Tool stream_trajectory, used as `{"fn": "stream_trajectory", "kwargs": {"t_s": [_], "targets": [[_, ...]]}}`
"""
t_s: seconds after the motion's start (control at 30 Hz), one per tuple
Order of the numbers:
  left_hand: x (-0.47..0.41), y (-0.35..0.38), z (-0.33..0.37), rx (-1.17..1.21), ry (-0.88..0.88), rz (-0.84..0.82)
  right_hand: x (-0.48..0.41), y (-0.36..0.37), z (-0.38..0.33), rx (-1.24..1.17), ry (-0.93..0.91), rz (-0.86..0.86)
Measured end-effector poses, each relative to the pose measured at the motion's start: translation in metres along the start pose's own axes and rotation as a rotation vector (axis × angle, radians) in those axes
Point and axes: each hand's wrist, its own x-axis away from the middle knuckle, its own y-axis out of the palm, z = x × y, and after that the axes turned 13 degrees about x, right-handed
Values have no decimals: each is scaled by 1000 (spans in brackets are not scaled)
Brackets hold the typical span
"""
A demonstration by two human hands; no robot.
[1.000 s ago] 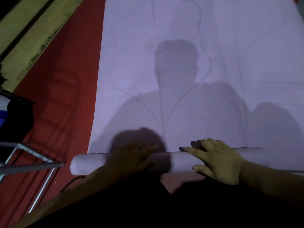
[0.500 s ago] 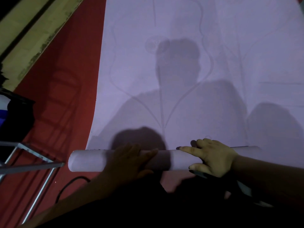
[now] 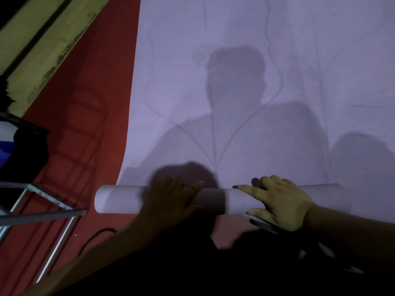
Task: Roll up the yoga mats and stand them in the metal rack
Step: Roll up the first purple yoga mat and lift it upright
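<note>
A pale lilac yoga mat (image 3: 245,92) with faint curved line markings lies flat on the red floor and stretches away from me. Its near end is wound into a roll (image 3: 119,198) that lies crosswise in front of me. My left hand (image 3: 171,198) rests palm-down on the left half of the roll, fingers spread, in deep shadow. My right hand (image 3: 277,202) presses palm-down on the right half, fingers spread over the top. The metal rack (image 3: 42,212) shows as grey bars at the lower left.
Red floor (image 3: 85,129) runs along the mat's left edge. A yellowish ledge (image 3: 38,50) crosses the top left corner. A dark object with white and blue parts (image 3: 19,150) sits beside the rack. A black cable (image 3: 94,236) lies on the floor below the roll.
The roll has moved a little forward along the mat and grown slightly thicker. Both hands stay pressed on top of it and have shifted with it.
</note>
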Motion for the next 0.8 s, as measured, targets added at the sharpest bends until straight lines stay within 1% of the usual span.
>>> {"fn": "stream_trajectory", "kwargs": {"t_s": [0.03,0.07,0.17,0.2,0.27,0.33,0.37,0.4,0.5,0.57,0.63,0.7,0.8], "targets": [[5,6,1,-10,-9,48,-2,-1,3,-16,-7,-57],[8,11,1,-12,-23,62,-4,-1,5,-27,-16,-105],[4,16,-5,-16,-10,79,-10,-2,7,-61,-31,-142],[1,13,-8,-21,-9,69,-10,-5,7,-54,-20,-126],[-5,5,-12,-22,-22,9,-4,-12,3,-9,23,8],[-8,-5,-13,52,-41,-35,5,-16,-4,23,83,142],[-9,-9,-13,92,-49,-50,8,-15,-9,31,98,168],[-10,-13,-12,115,-56,-69,9,-12,-12,37,100,170],[-16,-19,-8,93,-56,-121,3,-5,-11,36,114,102],[-18,-19,-9,78,-53,-108,-3,-6,-6,25,105,38],[-17,-12,-12,30,-45,-22,-7,-7,-1,24,83,-30],[-10,1,-10,-7,-48,124,-11,-10,3,-1,67,-88],[5,23,-4,36,-46,315,-19,-15,8,-16,40,-156]]}}
